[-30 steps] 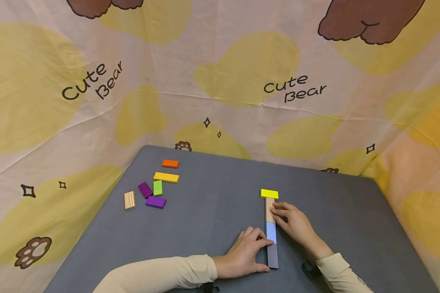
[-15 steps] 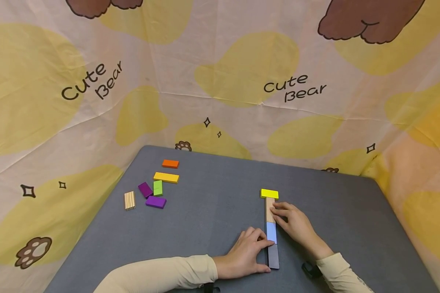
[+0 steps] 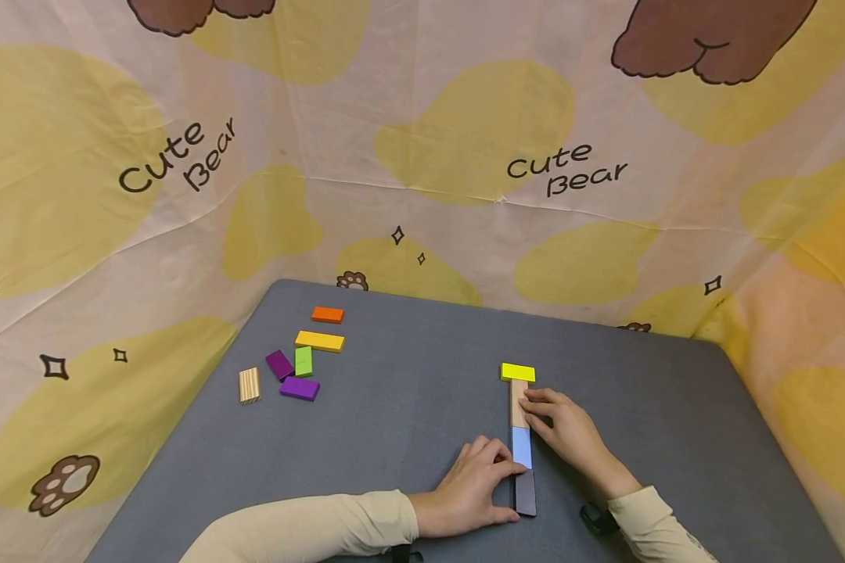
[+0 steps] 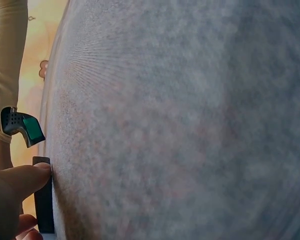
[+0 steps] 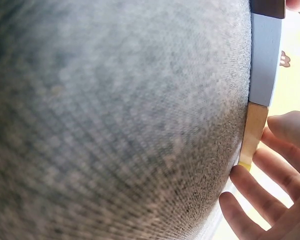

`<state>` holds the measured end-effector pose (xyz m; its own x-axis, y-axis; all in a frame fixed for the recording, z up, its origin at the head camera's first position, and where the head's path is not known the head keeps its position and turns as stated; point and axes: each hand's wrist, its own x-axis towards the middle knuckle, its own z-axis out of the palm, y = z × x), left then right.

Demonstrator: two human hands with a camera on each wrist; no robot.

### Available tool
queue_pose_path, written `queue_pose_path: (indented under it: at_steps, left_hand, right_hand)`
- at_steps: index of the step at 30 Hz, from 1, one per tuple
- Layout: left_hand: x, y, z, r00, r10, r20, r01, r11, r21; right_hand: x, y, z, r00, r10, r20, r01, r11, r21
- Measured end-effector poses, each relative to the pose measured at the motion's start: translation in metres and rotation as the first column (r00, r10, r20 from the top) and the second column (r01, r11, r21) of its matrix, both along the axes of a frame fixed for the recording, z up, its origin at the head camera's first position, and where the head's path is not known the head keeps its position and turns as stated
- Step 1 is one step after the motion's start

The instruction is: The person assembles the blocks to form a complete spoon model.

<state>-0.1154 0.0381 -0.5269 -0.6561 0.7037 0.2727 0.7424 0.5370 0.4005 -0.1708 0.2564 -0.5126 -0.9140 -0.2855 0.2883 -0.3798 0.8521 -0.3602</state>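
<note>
Left hand (image 3: 465, 491): grip spread along dark block (image 3: 526, 496) | Right hand (image 3: 572, 434): grip spread, touching wooden block (image 3: 517, 405) | Blocks: in line on desk (image 3: 401, 391), blue block (image 3: 522, 449) between | Step: you're apparently aligning; next calls for light, straight pressure

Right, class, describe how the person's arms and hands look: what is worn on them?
The left sleeve and right sleeve are long, cream-coloured and reach the wrists. The left hand and right hand are gloveless. Each wrist bears a small black device; the right wrist device shows a green patch in the left wrist view.
</note>
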Motion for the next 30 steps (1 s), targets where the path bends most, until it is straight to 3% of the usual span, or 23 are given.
queue_pose_path:
  at_steps: [6, 10, 16, 21, 25, 30]
  left_hand:
    - [0.001, 0.001, -0.001, 0.999, 0.025, -0.031, -0.026, 1.0, -0.009]
    - [0.001, 0.002, 0.0, 0.999, 0.039, -0.014, -0.039, 0.999, -0.013]
    - [0.0, -0.003, 0.012, 0.998, 0.025, 0.054, -0.027, 0.999, 0.022]
    - [-0.006, -0.02, 0.025, 0.988, 0.027, 0.149, -0.033, 0.999, 0.04]
    - [-0.015, -0.044, 0.024, 0.974, 0.092, 0.209, -0.108, 0.992, 0.065]
    - [-0.032, -0.086, 0.016, 0.934, 0.218, 0.282, -0.26, 0.957, 0.124]
  right_hand:
    - [0.0, 0.001, 0.0, 1.0, -0.002, -0.008, 0.002, 1.0, 0.006]
    - [0.0, 0.001, -0.001, 1.0, -0.004, -0.013, 0.004, 1.0, 0.01]
    - [-0.001, 0.002, -0.002, 1.0, -0.001, -0.008, 0.001, 1.0, 0.008]
    - [0.0, 0.002, -0.003, 1.0, 0.006, -0.027, -0.005, 1.0, 0.01]
    - [0.0, 0.001, -0.004, 0.999, 0.008, -0.033, -0.008, 1.0, 0.017]
    - [0.001, 0.001, -0.004, 0.999, 0.014, -0.036, -0.014, 1.0, 0.011]
